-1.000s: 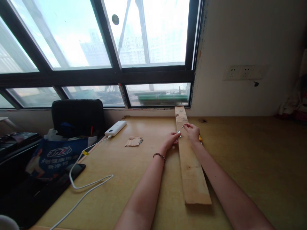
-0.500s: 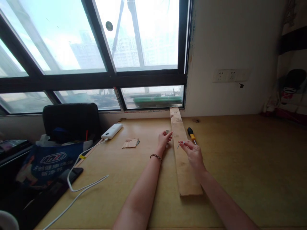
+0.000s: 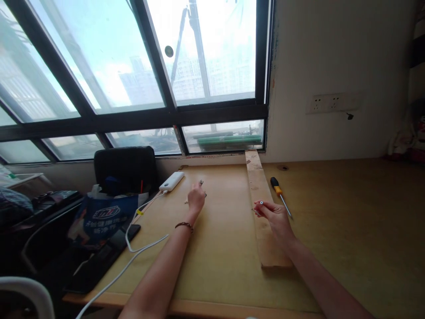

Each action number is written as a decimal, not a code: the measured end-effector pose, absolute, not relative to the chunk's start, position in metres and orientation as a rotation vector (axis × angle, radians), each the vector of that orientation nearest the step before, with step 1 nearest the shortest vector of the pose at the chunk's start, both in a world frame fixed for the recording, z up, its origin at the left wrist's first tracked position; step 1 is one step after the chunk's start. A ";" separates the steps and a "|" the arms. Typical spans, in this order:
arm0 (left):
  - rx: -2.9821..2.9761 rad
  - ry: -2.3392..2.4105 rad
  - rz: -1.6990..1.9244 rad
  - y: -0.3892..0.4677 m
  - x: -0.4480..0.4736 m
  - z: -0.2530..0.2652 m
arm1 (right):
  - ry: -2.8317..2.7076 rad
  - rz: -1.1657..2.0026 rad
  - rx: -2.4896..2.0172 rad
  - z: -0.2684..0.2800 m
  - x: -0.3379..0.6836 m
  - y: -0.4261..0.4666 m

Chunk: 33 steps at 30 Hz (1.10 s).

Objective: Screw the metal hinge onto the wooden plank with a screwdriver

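Observation:
My left hand (image 3: 196,198) has its fingers closed on a small metal piece (image 3: 201,182), perhaps a hinge, that sticks up past the fingertips. It is over the left part of the table, covering most of a thin wooden scrap (image 3: 186,202) and the screws beside it. My right hand (image 3: 274,215) pinches a screw (image 3: 261,202), its round head facing me, above a long wooden board (image 3: 262,230). A second thin shaft seems to show under those fingers. Right of the board lies a screwdriver (image 3: 277,190) with a black and yellow handle.
A white power bank (image 3: 171,181) with a white cable (image 3: 128,235) lies at the table's left edge. Beyond that edge are a black chair (image 3: 124,166) and a blue bag (image 3: 102,221). The window (image 3: 212,106) and a wall with sockets (image 3: 325,103) border the far side.
My left hand has moved left from beside the board to the wooden scrap, keeping the metal piece. My right hand stays over the board with the screw turned more toward me. The view has swung left.

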<state>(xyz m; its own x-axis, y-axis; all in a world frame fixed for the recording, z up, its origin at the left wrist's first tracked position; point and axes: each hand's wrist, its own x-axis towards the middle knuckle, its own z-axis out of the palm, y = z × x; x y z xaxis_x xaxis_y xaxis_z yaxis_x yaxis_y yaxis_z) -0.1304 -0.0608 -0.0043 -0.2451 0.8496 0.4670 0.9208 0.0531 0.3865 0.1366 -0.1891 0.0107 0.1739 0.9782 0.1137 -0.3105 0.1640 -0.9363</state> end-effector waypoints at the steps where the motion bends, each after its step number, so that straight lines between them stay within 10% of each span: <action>1: -1.825 -2.212 -0.877 -0.062 -0.143 -0.006 | -0.890 1.160 -0.939 0.010 0.136 -0.190; 33: -1.757 -2.635 -0.791 -0.050 -0.194 -0.023 | -1.223 1.034 -1.077 0.008 0.127 -0.199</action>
<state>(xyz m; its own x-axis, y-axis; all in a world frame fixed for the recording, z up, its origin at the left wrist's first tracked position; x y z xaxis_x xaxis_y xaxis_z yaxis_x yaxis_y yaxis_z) -0.1938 -0.0500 -0.0233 -0.4150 0.8954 0.1610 0.8361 0.3056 0.4556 0.1269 -0.1991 0.0080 0.0695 0.9795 0.1889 -0.0238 0.1909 -0.9813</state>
